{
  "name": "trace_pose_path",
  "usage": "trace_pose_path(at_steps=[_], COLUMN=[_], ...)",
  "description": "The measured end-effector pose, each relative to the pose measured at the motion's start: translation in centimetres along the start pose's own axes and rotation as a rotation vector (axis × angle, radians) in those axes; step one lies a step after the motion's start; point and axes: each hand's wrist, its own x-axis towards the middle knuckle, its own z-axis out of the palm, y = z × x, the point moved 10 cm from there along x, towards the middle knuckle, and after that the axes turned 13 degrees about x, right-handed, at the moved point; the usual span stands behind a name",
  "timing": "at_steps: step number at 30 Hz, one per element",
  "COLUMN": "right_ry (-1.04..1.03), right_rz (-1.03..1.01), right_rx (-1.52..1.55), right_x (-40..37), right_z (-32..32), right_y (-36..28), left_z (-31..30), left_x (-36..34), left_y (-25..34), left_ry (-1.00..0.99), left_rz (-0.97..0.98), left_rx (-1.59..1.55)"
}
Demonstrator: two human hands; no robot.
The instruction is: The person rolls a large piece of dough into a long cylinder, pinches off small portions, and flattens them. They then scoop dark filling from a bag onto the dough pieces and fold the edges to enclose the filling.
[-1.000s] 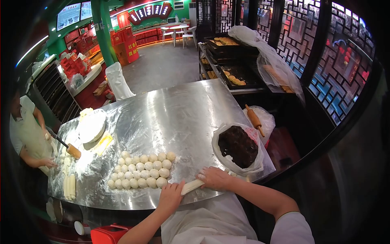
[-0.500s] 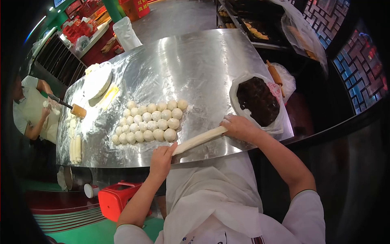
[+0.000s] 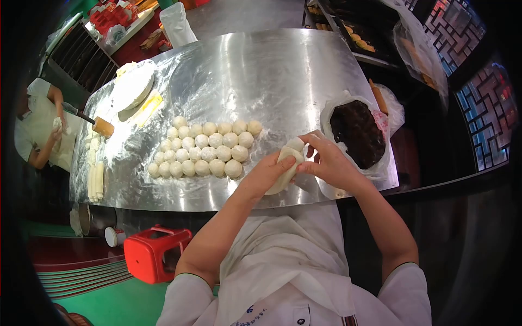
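A pale strip of dough (image 3: 283,183), now bunched and folded, is held over the table's near edge. My left hand (image 3: 269,173) grips it with the thumb across its front. My right hand (image 3: 333,165) has its curled fingers and thumb at the dough's right side, and a small gap shows between them. To the left, rows of round dough balls (image 3: 202,154) lie on the floured steel table (image 3: 239,65). Just beyond my right hand stands a plastic-lined bowl of dark filling (image 3: 356,133).
At the far left a co-worker (image 3: 46,125) handles a piece of dough. Near that person are a rolling pin (image 3: 103,127), dough strips (image 3: 95,182) and a large white mound (image 3: 133,87). Another rolling pin (image 3: 379,98) lies behind the bowl. A red stool (image 3: 155,252) stands below the table.
The dough was stretched out as a long strip between both hands and is now gathered into a short bundle. My hands have come together, the left moving right. The view has shifted slightly.
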Motion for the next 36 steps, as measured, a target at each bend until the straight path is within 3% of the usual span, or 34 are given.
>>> trace_pose_path(at_steps=[2, 6, 8, 11, 13, 17, 20, 22, 23, 25, 26, 28, 31, 33, 34, 36], right_ry=[-0.005, 0.046, 0.072, 0.149, 0.228, 0.284, 0.336, 0.34, 0.333, 0.298, 0.291, -0.01, 0.085, 0.175, 0.271, 0.294], right_rz=[-0.041, -0.041, -0.034, -0.052, -0.233, -0.15, -0.224, -0.089, -0.092, -0.303, -0.299, -0.107, -0.055, -0.103, -0.154, -0.161], right_rx=[0.067, 0.202, 0.187, 0.156, -0.07, -0.091, -0.341, -0.433, -0.431, -0.421, -0.417, 0.033, -0.027, -0.058, -0.086, -0.051], right_x=[0.0, 0.7, 1.2, 2.1, 2.7, 6.4, 8.8, 9.3, 8.8, 6.5, 5.3, 3.4, 2.0, 1.6, 1.2, 0.9], right_z=[0.7, 2.2, 3.0, 3.5, 3.4, 2.6, 1.3, -1.5, -2.0, -1.3, -0.5, 4.0, 5.9, 4.9, 4.0, 4.4], right_y=[-0.8, -0.7, -0.5, -0.4, -1.6, 0.6, 2.0, 5.1, 5.5, 2.5, 1.6, 1.3, 0.5, 0.1, -0.4, -0.5], left_z=[1.1, 2.0, 1.5, 0.7, 0.1, -2.2, -3.1, -3.8, -4.1, -4.6, -4.9, -4.6, -4.3, -3.1, -2.4, -1.9], left_x=[-0.1, 0.4, -0.1, -0.2, -0.2, -0.4, -0.3, -0.7, -0.7, -0.4, -0.2, 0.5, 1.0, 0.7, 0.2, -1.3], left_y=[-0.1, -0.5, 0.2, -0.6, -1.7, -1.4, -0.9, 0.1, 0.4, 0.2, 0.0, 0.0, -1.0, -2.9, -2.5, -1.8], left_ry=[-0.144, -0.13, 0.021, 0.157, 0.191, 0.328, 0.329, 0.333, 0.301, 0.276, 0.299, 0.321, 0.382, 0.185, 0.181, 0.304], left_rz=[-0.025, -0.044, -0.067, -0.035, -0.065, -0.068, -0.011, 0.035, 0.021, -0.001, -0.003, -0.006, -0.075, -0.193, -0.198, -0.253], left_rx=[-0.055, -0.264, -0.464, -0.482, -0.403, -0.24, -0.305, -0.336, -0.334, -0.338, -0.319, -0.303, -0.33, -0.303, -0.304, -0.261])
